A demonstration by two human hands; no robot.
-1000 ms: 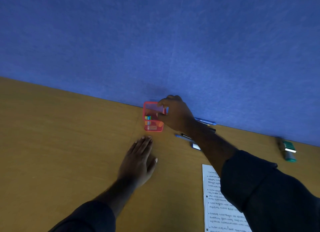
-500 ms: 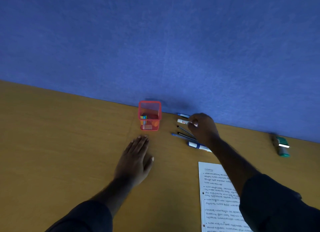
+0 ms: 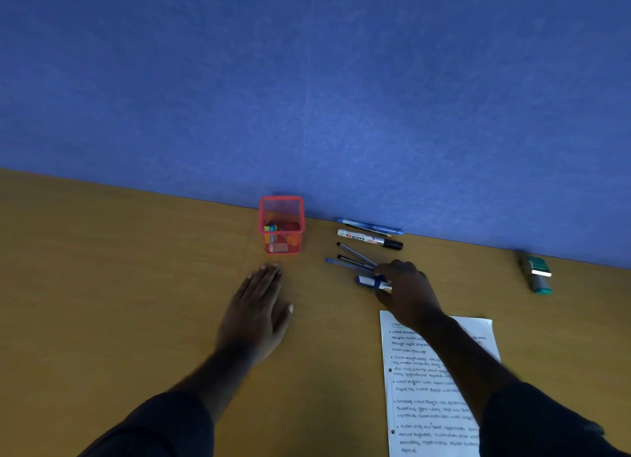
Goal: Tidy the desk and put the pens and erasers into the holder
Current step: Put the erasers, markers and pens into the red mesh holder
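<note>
Two hands over a wooden desk (image 3: 102, 286) backed by a blue wall panel (image 3: 307, 81). Left hand (image 3: 256, 313) flat on the wood, palm down, fingers straight and together, holding nothing, fingertips just short of the red mesh holder (image 3: 281, 224). Holder upright near the wall panel, with a few small coloured erasers (image 3: 273, 233) at the bottom. Right hand (image 3: 406, 292) curled, fingers closed around a blue-and-white marker (image 3: 370, 282), its capped end poking out to the left. Just beyond that hand, on the desk: two thin black pens (image 3: 355, 255) and a blue pen (image 3: 345, 264), their near ends hidden under the fingers. Farther back, a white marker with a black cap (image 3: 368, 240), and right at the wall panel another blue pen (image 3: 370, 226). Well off to the right, a green stapler-like object (image 3: 536, 272), too blurred for certainty. Printed sheet of paper (image 3: 426, 395) under the right forearm. Dark sleeves on both arms.
</note>
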